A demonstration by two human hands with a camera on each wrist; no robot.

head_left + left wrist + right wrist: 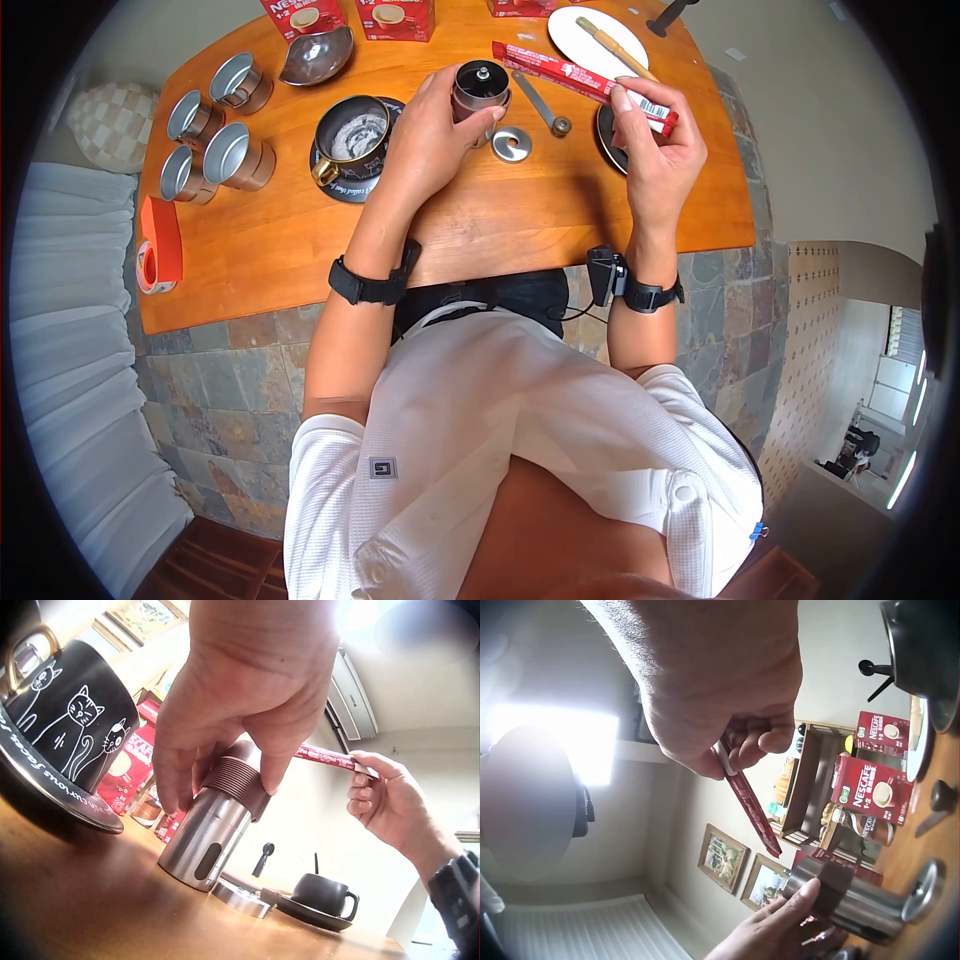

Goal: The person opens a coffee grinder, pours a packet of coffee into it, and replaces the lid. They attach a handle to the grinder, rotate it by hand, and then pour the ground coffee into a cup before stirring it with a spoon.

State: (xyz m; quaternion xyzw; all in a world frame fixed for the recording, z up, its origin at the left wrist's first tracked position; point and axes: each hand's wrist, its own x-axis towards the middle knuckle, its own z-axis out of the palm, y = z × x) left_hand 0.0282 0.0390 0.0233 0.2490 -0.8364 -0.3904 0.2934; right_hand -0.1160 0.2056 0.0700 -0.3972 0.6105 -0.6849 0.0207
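My left hand (425,140) grips a steel hand coffee grinder (202,840) with a brown ribbed band; the grinder stands upright on the wooden table. From above, its round dark top (482,78) shows a silver stud in the middle. Between thumb and fingers my right hand (662,145) pinches one end of a red stick sachet (560,70). The sachet's other end reaches left, close over the grinder in the head view. Beside the grinder lie a steel disc lid (512,144) with a hole and a crank handle (538,100) with a knob.
Left of the grinder, a black cat-print cup (345,165) with whitish contents sits on its saucer (350,192). Several metal cups (240,165), a silver bowl (318,58) and orange tape (160,250) are farther left. Behind stand red Nescafé boxes (395,20) and a white plate (570,38) with a brush.
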